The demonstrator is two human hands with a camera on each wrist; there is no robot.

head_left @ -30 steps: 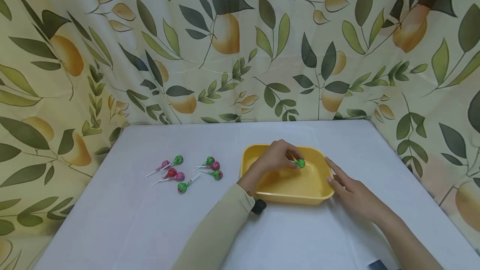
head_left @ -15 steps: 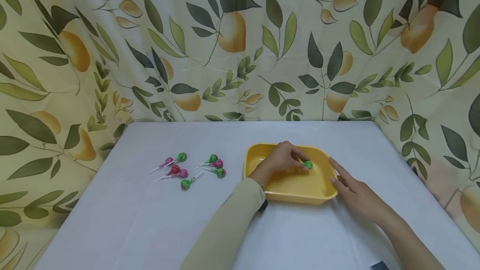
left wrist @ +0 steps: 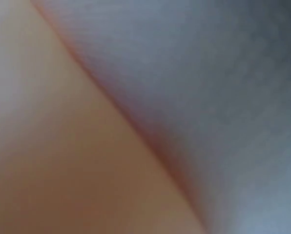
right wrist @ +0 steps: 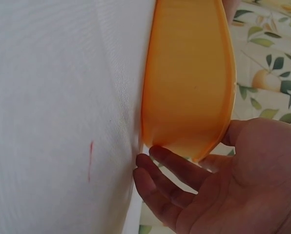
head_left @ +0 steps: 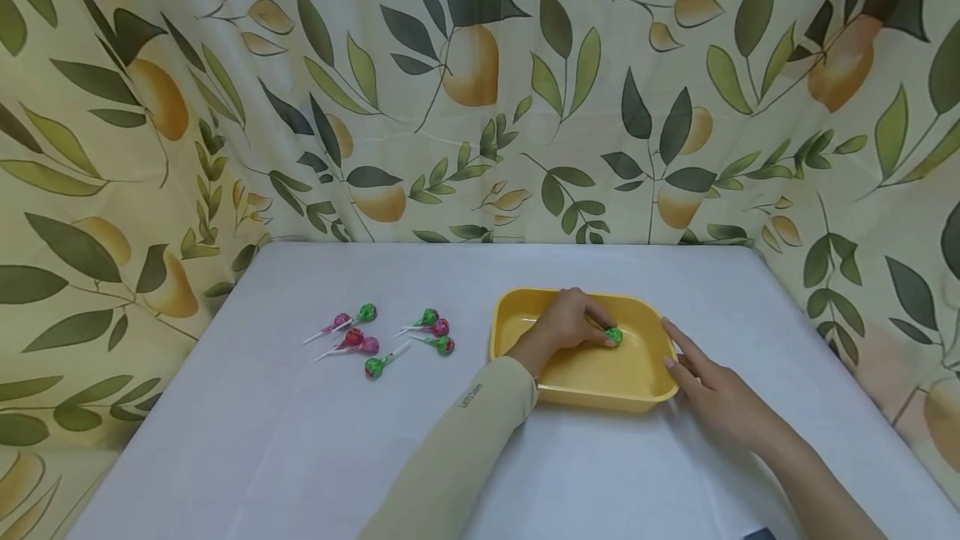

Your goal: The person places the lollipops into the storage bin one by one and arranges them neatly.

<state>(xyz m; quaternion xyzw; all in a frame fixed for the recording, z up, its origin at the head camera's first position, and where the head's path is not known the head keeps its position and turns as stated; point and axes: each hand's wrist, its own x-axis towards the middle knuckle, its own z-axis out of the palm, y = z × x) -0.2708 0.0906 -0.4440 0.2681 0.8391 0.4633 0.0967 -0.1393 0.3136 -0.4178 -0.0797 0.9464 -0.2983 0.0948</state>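
In the head view, my left hand (head_left: 566, 325) reaches into a yellow plastic tray (head_left: 585, 397) and pinches a green-wrapped lollipop (head_left: 614, 336) by its head end. Its stick is hidden by the fingers. My right hand (head_left: 716, 394) holds the tray's right end. The right wrist view shows the thumb of the right hand (right wrist: 233, 180) at the rim of the tray (right wrist: 189, 78), with several fingers bent against its outer wall. Only blurred skin and grey fabric fill the left wrist view.
On the white-covered table (head_left: 262, 440), left of the tray, lie several lollipops in two loose groups, among them a green lollipop (head_left: 374, 367) and a pink lollipop (head_left: 440, 327). A dark object (head_left: 761, 534) shows at the bottom edge. Fruit-patterned curtain (head_left: 480, 157) hangs behind.
The view has shifted slightly, so everything sits a little further right. My left hand has lowered the green lollipop slightly within the tray. My right hand stays at the tray's end.
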